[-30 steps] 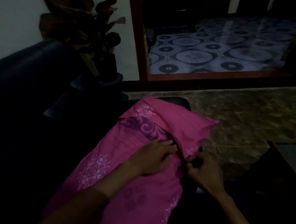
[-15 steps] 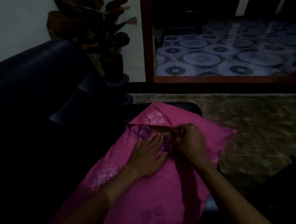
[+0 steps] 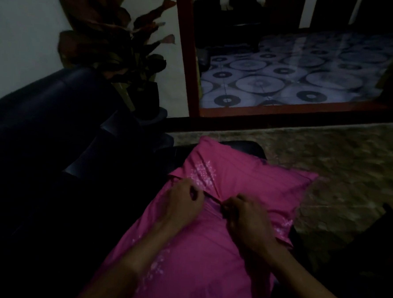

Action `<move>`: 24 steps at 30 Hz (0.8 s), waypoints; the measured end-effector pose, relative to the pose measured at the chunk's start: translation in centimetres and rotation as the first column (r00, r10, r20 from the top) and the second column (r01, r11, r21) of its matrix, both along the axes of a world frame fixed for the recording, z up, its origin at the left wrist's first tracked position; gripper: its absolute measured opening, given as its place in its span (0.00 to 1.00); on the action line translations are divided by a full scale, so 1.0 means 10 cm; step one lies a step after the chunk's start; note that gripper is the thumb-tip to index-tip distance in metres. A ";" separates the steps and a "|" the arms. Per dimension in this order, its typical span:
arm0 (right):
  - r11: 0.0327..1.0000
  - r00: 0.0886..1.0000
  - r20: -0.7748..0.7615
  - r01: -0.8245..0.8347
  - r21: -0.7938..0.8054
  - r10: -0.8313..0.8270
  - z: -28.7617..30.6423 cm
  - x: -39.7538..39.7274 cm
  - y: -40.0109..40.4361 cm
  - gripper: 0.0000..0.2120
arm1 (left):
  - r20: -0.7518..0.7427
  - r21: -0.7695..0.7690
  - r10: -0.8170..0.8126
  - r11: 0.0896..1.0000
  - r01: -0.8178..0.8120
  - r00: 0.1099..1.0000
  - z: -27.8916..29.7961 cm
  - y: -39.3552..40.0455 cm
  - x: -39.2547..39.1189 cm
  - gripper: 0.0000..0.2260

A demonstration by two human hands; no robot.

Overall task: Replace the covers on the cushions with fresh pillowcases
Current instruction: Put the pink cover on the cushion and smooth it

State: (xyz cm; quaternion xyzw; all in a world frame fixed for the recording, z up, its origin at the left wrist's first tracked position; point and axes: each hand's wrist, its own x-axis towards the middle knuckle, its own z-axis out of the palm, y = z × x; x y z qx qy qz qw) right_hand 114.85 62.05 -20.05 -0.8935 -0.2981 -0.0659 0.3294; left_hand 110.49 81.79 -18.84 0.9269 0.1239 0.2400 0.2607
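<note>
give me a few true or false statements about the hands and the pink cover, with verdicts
1. Both hands pinch the pink pillowcase. True: left hand and right hand grip the fabric near its middle.
2. The pillowcase is plain, with no pattern. False: it has pale printed motifs.
3. A potted plant stands beyond the dark sofa. True.
4. The right hand rests on the floor. False: it is on the pillowcase.
</note>
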 end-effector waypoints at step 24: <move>0.960 0.962 -0.023 0.273 0.069 -0.272 -0.35 -0.04 0.21 0.09 | -0.098 -0.051 0.080 0.995 -0.086 0.992 0.36 1.29 -0.01 0.09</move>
